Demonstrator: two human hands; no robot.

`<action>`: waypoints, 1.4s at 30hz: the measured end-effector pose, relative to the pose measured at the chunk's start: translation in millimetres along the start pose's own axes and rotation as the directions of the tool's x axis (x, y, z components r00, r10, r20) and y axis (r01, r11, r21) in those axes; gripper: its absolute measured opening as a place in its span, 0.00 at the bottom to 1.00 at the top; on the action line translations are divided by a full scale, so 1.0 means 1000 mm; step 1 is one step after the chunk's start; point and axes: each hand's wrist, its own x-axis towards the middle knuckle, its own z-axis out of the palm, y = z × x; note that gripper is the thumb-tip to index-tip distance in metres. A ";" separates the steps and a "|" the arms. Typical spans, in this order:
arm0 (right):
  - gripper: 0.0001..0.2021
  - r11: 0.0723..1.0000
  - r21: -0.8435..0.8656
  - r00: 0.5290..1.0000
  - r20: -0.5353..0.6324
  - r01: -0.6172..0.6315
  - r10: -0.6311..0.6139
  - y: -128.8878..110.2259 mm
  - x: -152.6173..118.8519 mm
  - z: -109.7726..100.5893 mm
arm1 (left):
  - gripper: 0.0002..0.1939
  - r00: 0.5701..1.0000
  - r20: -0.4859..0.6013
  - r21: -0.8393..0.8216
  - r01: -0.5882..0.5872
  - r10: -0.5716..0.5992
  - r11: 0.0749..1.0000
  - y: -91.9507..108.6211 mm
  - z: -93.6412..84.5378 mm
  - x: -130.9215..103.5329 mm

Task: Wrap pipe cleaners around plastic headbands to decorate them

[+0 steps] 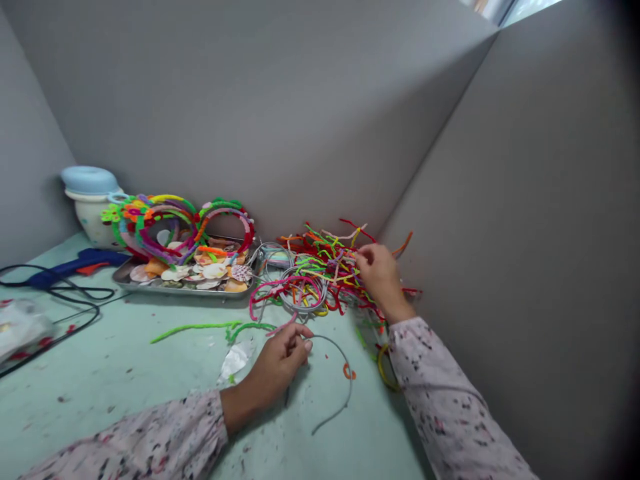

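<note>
My left hand is closed in a pinch on a thin grey headband, its curved band arching out to the right over the table. Up and to the right, my right hand has its fingers pinched together at the edge of a tangled pile of pipe cleaners in red, green, yellow and pink. The fingertips close on a pipe cleaner there, though which strand is hidden. A green pipe cleaner lies beyond my left hand, close to a crumpled silvery-white scrap. Below the headband's arc rests a small orange ring.
Colourful wrapped headbands stand on a metal tray of shells. Farther left are a blue glue gun with a black cable, and a lidded white jar. Grey partitions close off the back and right.
</note>
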 end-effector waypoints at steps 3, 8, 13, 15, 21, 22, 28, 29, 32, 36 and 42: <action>0.06 0.964 -0.231 0.973 0.218 0.128 -0.077 -0.007 -0.040 0.017 | 0.11 1.000 -0.008 0.012 0.003 -0.003 1.000 0.002 0.001 -0.002; 0.10 0.916 -0.370 0.967 0.248 0.156 -0.064 -0.009 -0.056 0.033 | 0.11 0.999 -0.038 0.031 -0.005 0.006 1.000 0.007 0.003 -0.003; 0.12 0.918 -0.282 0.939 0.281 0.278 -0.198 -0.014 -0.068 0.030 | 0.12 0.999 -0.033 0.016 0.002 -0.001 1.000 0.008 0.002 -0.004; 0.13 0.922 -0.199 0.926 0.254 0.331 -0.278 -0.014 -0.080 0.028 | 0.12 0.999 -0.033 0.008 0.012 -0.012 1.000 0.008 0.003 -0.004; 0.15 0.934 -0.068 0.926 0.178 0.350 -0.333 -0.013 -0.109 0.026 | 0.14 0.998 -0.061 -0.025 0.018 -0.020 1.000 0.010 0.003 -0.002; 0.15 0.926 -0.051 0.914 0.190 0.373 -0.358 -0.014 -0.111 0.026 | 0.15 0.997 -0.080 -0.036 0.005 -0.008 0.999 0.010 0.003 -0.002; 0.15 0.902 -0.002 0.878 0.232 0.431 -0.419 -0.017 -0.115 0.026 | 0.23 0.997 -0.078 0.008 0.027 -0.026 1.000 0.000 0.002 0.005; 0.15 0.904 -0.004 0.880 0.232 0.427 -0.414 -0.016 -0.115 0.026 | 0.21 0.996 -0.076 0.016 0.038 -0.037 0.999 -0.002 0.001 0.006; 0.14 0.916 -0.017 0.897 0.212 0.401 -0.388 -0.011 -0.115 0.025 | 0.20 0.996 -0.071 0.004 0.063 -0.062 0.998 -0.006 0.002 0.006; 0.15 0.915 0.016 0.892 0.216 0.404 -0.398 -0.008 -0.115 0.023 | 0.25 0.994 -0.097 -0.032 0.054 -0.057 0.998 -0.004 0.004 0.005; 0.16 0.886 0.073 0.854 0.240 0.458 -0.461 -0.012 -0.118 0.018 | 0.25 0.993 -0.064 -0.073 0.091 -0.096 0.993 0.003 0.002 0.007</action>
